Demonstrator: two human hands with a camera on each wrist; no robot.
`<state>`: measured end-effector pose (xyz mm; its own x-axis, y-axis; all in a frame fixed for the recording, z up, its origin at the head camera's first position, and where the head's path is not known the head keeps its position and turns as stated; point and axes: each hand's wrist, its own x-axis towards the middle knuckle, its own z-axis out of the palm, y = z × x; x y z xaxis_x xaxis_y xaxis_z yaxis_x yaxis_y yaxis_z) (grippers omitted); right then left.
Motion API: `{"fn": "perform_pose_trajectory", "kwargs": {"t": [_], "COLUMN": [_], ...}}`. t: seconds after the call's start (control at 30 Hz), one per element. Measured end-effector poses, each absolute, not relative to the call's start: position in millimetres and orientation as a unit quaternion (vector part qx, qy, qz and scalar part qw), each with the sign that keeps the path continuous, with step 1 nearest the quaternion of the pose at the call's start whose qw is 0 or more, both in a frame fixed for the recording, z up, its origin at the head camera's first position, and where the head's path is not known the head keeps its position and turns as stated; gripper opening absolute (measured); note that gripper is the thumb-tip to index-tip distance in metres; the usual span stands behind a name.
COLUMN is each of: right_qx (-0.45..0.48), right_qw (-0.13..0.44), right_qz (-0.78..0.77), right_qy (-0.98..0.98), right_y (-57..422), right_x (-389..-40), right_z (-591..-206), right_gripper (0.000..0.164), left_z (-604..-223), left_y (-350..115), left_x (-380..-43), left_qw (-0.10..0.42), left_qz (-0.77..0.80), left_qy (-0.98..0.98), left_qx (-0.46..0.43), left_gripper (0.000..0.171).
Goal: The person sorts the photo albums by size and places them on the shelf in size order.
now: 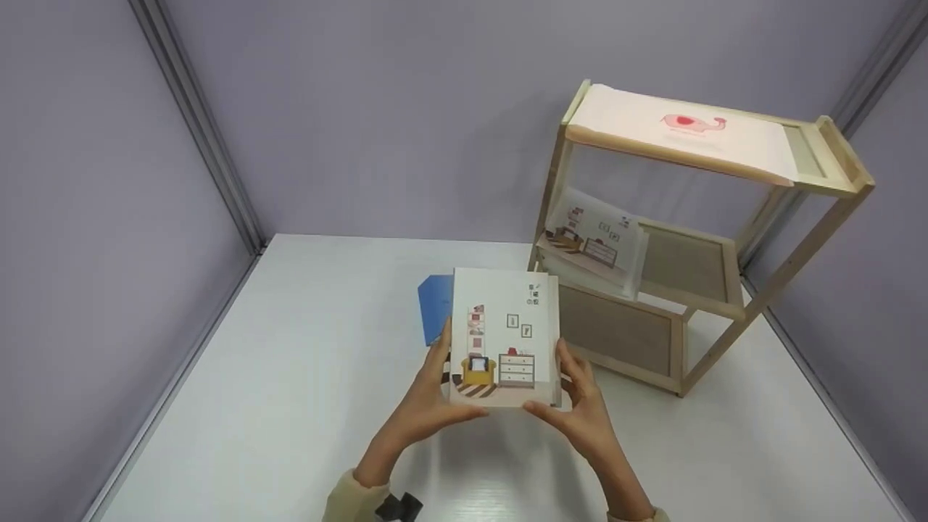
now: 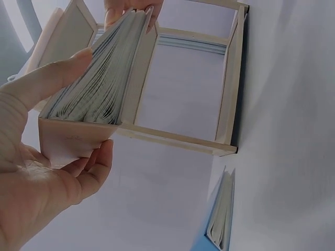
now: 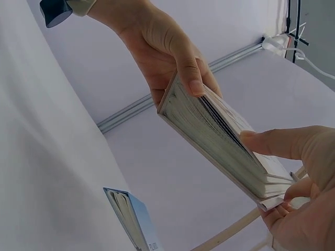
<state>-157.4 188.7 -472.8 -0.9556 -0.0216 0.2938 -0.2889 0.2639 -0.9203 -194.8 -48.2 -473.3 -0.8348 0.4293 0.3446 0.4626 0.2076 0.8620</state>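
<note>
Both hands hold a thick photo album (image 1: 500, 337) above the table. Its pale cover shows a yellow armchair, a drawer chest and small picture frames. My left hand (image 1: 424, 399) grips its left side, thumb along the near edge, and my right hand (image 1: 587, 406) grips the right side the same way. From the left wrist, the album's pale spine (image 2: 78, 137) and fanned page edges show between thumb and fingers. In the right wrist view, the right thumb (image 3: 272, 144) lies on the cover while fingers curl underneath. Partly hidden behind the album, a blue album (image 1: 435, 308) is on the table.
A wooden rack (image 1: 707, 304) stands at the right on the white table (image 1: 312, 377). On its middle shelf leans a similar illustrated album (image 1: 591, 239). A white cloth with a pink elephant (image 1: 692, 123) covers its top. Grey walls (image 1: 377, 130) enclose the table.
</note>
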Motion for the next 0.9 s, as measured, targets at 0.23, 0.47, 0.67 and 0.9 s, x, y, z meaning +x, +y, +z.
{"fn": "perform_pose_trajectory", "kwargs": {"t": [0.23,0.47,0.67,0.9], "right_qx": [0.102,0.107,0.108,0.11], "right_qw": [0.122,0.129,0.138,0.149], "right_qz": [0.596,0.596,0.594,0.587], "right_qy": [-0.787,-0.785,-0.786,-0.788], "right_y": [190,193,195,198], "right_x": [-156,-155,-154,-153], "right_z": [-468,-465,-463,-459], "right_gripper": [0.098,0.098,0.098,0.098], "left_z": [-466,-463,-459,-450], "left_y": [-46,-44,-41,-36], "left_x": [-195,-195,-195,-191], "left_qw": [0.029,0.032,0.022,0.012], "left_qz": [-0.553,-0.545,-0.555,-0.553], "left_qy": [-0.778,-0.783,-0.777,-0.782], "left_qx": [-0.296,-0.298,-0.297,-0.287], "left_gripper": [0.124,0.123,0.123,0.123]}}
